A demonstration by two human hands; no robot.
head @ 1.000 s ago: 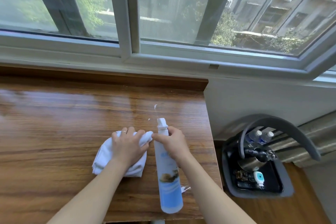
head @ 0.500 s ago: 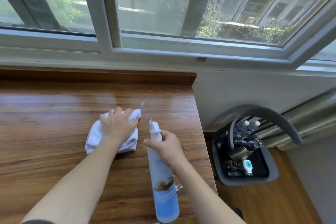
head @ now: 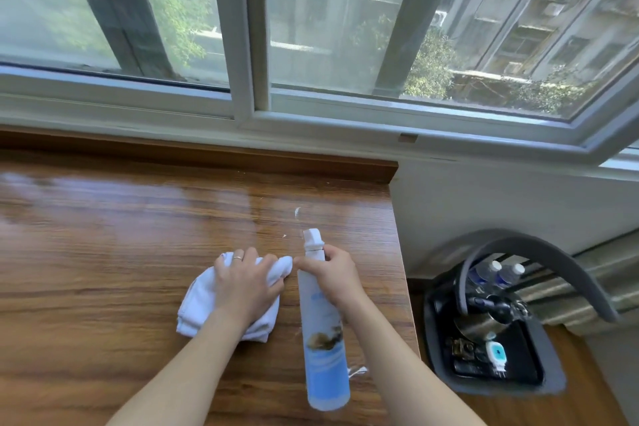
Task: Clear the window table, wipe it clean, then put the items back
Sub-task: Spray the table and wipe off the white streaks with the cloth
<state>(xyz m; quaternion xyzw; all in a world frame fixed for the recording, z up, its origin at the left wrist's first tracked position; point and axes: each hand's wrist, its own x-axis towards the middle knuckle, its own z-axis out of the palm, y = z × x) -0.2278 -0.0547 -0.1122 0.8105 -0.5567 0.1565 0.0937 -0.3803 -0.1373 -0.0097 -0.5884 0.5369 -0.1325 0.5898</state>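
Observation:
A white cloth (head: pixel 197 301) lies bunched on the glossy wooden window table (head: pixel 103 235), right of its middle. My left hand (head: pixel 245 282) presses down on the cloth, fingers curled over its far edge. Just to the right, my right hand (head: pixel 333 275) grips the neck of a white and blue spray bottle (head: pixel 323 339), which tilts with its nozzle pointing away from me over the table. Small white flecks (head: pixel 296 212) lie on the wood beyond the nozzle.
The table ends at its right edge (head: pixel 403 270) near my right hand. On the floor below stands a dark basket (head: pixel 549 380) with a curved handle, holding water bottles (head: pixel 498 273), a metal kettle and small items. The window sill (head: pixel 311 135) runs along the back.
The cloth under my left hand slid away from me and to the left, then came back beside the bottle. My right hand has kept its hold on the bottle.

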